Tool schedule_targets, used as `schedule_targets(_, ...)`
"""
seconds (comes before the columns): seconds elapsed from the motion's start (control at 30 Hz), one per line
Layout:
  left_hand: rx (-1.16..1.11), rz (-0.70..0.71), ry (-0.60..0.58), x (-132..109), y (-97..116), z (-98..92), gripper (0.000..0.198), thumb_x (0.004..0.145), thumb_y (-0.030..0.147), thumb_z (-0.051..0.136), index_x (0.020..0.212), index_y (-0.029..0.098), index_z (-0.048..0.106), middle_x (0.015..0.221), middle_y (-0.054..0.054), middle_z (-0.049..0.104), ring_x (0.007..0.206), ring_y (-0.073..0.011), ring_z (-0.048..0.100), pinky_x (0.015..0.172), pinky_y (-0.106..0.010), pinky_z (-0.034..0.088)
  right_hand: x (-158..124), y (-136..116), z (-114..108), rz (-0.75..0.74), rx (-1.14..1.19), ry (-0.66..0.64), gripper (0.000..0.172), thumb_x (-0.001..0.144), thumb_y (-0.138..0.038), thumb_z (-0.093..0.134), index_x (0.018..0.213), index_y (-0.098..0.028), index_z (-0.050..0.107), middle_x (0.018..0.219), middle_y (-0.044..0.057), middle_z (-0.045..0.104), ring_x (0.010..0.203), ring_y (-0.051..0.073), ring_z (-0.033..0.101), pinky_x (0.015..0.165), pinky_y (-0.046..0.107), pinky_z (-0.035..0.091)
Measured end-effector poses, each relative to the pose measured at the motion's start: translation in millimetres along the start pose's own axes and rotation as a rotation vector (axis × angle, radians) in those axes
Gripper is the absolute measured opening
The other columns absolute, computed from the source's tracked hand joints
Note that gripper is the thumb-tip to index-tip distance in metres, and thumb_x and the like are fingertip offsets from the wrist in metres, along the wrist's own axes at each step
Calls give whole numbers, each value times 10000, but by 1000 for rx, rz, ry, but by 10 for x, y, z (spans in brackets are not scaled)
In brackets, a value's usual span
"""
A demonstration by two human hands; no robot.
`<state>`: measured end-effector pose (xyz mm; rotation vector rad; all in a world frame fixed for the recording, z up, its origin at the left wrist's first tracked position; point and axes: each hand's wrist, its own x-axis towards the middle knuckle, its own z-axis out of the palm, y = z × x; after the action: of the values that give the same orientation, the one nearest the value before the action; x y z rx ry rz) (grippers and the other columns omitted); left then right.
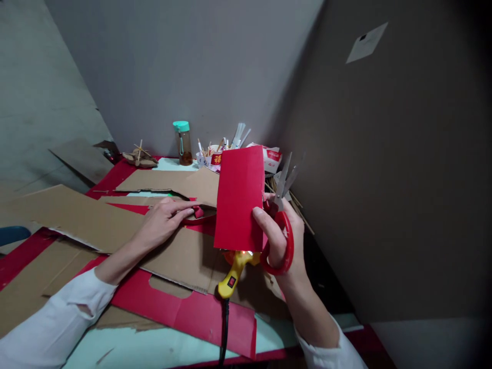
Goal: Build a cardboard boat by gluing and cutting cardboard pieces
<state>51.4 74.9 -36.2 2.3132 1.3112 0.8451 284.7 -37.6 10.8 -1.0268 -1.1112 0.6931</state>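
My right hand holds a pair of red-handled scissors, with its fingers through the loops and the blades pointing up. The same hand grips an upright red card, its thumb pressed on the front face. Left of the card, my left hand has its thumb and index finger closed on a small red scrap of card, just above the brown cardboard. Behind and below the red card lies a yellow hot glue gun with a switch and a black cord; the card hides its upper part.
Brown cardboard pieces and a red cardboard strip overlap on the table. At the back stand a bottle with a turquoise lid, cups of sticks and a small wooden model. A wall rises on the right.
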Motion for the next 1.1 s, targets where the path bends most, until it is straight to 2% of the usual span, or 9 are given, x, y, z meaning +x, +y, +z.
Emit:
schedule_targets(0.1,50,21,-53,26,44,-15,443,978,476,453,1265,279,727,1143,-64,788,936,-272,624,862,-383,418,26,4,-17,-1,-14,19,210,822,-355,682,948,-194,634,852,4,659,737,153,601,640,257,487)
schedule_targets(0.17,79,22,-69,54,64,-15,449,975,492,452,1260,286,731,1135,-67,791,920,-280,617,839,-383,413,34,10,-28,1,-1,22,221,819,-362,681,950,-191,629,847,4,653,725,149,596,630,251,484)
schedule_targets(0.37,94,-4,-65,144,58,27,416,902,493,527,1088,259,816,995,-99,818,861,-317,649,758,-382,426,8,27,-16,14,26,-22,225,846,-371,661,986,-199,621,882,15,659,736,165,605,657,278,498)
schedule_targets(0.5,55,-8,-61,176,6,73,327,860,436,578,939,261,842,972,-89,822,890,-307,697,785,-378,463,0,74,0,21,2,-55,263,853,-399,658,1019,-197,626,937,41,686,793,196,629,714,312,518)
schedule_targets(0.67,22,-33,-46,186,-65,134,223,908,356,629,876,195,780,939,-77,794,908,-251,700,882,-420,502,17,148,-3,20,-24,-76,271,868,-425,658,1004,-192,627,954,61,690,834,219,633,737,330,522)
schedule_targets(0.77,1,-70,-43,185,-83,154,231,944,372,645,906,155,717,936,-49,748,891,-210,697,880,-433,542,31,168,-7,32,-18,-67,282,863,-420,665,1014,-185,626,947,60,681,827,216,628,730,326,517)
schedule_targets(0.93,-59,-148,27,171,-87,139,229,940,374,661,959,150,705,975,-49,734,879,-205,700,832,-413,577,46,179,-5,52,16,-52,273,869,-415,658,1022,-193,618,923,44,680,781,195,625,705,307,513)
schedule_targets(1.1,-152,-173,176,134,-96,18,260,902,401,678,913,151,749,929,-77,783,867,-222,727,845,-404,567,56,172,-10,36,9,-29,264,838,-420,683,975,-201,626,872,20,664,727,175,597,643,275,480)
